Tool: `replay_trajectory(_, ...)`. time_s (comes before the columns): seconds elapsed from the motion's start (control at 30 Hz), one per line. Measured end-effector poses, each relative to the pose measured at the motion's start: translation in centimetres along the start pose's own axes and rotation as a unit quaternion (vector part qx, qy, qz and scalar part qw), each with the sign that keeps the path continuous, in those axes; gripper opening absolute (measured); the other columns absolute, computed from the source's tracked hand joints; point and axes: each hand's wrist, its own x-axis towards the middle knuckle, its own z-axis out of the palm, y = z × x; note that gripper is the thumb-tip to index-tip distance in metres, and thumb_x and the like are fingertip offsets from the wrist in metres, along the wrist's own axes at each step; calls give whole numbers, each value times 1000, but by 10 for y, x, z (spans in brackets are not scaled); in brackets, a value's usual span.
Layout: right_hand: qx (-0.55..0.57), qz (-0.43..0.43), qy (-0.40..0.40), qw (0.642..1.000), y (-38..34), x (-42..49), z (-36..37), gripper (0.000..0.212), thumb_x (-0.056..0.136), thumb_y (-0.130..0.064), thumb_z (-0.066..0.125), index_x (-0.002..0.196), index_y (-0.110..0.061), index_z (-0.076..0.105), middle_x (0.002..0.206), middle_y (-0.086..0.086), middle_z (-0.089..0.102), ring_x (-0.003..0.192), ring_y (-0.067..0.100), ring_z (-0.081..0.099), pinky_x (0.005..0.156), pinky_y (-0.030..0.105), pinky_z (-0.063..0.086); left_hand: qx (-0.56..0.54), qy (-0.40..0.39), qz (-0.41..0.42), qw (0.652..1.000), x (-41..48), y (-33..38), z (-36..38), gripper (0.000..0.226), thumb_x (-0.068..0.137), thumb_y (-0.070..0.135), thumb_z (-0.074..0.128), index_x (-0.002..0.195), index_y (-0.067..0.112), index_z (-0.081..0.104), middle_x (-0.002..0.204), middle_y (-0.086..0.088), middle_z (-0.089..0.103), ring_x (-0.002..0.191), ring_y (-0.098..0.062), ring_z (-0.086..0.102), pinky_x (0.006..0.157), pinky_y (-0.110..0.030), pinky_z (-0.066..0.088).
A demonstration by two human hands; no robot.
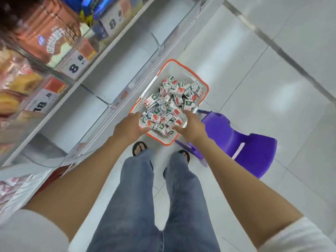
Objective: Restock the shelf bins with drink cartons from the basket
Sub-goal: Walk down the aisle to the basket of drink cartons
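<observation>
A white basket with an orange rim (183, 67) stands on the floor in front of my feet. It is heaped with several small red, green and white drink cartons (172, 102). My left hand (130, 127) reaches into the basket's near left corner, its fingers and thumb spread and touching the cartons. My right hand (190, 127) reaches over the near right side with fingers stretched onto the pile. Neither hand lifts a carton. Clear shelf bins (112, 77) line the low white shelf to the left of the basket.
The upper shelves on the left hold snack packs (49, 33) and price tags (76, 65). A purple plastic stool (236, 140) stands right of the basket, close to my right foot. White tiled floor stretches to the right.
</observation>
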Motion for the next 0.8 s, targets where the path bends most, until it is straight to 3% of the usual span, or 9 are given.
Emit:
replay_trajectory(0.17, -61, -13, -29, 998, 4, 55, -12, 70, 88, -41, 64, 146, -20, 33, 142, 11, 46, 122, 29, 51, 101, 44, 38, -22, -31, -37, 999, 46, 12, 7, 66, 84, 53, 66, 137, 22, 43, 138, -7, 51, 117, -27, 55, 83, -38, 47)
replay_trajectory(0.27, -108, -14, -62, 992, 0, 86, -14, 74, 87, -43, 65, 149, -22, 29, 145, 11, 44, 129, 31, 46, 104, 46, 34, -32, -40, -49, 997, 64, 9, 4, 69, 83, 55, 65, 138, 22, 43, 139, -6, 50, 119, -27, 54, 88, -41, 49)
replay_trajectory(0.53, -221, -58, -98, 968, -12, 157, -58, 75, 86, -45, 64, 149, -23, 29, 147, 8, 43, 136, 29, 40, 108, 51, 30, -81, -28, -102, 991, 92, 9, -4, 71, 84, 56, 64, 142, 24, 38, 139, -4, 51, 118, -27, 55, 86, -38, 50)
replay_trajectory(0.67, -233, -79, -105, 963, -14, 189, -74, 74, 85, -41, 63, 148, -24, 30, 140, 8, 51, 127, 29, 49, 108, 49, 33, -123, -7, -143, 982, 101, 25, 12, 69, 81, 58, 64, 137, 23, 43, 136, -5, 55, 116, -27, 58, 82, -38, 49)
replay_trajectory(0.8, -292, -130, -173, 932, -12, 237, -74, 76, 85, -45, 64, 149, -23, 29, 148, 8, 42, 134, 30, 42, 110, 49, 35, -190, 5, -195, 962, 128, 34, 31, 68, 81, 60, 65, 134, 22, 46, 135, -4, 54, 114, -24, 57, 76, -31, 43)
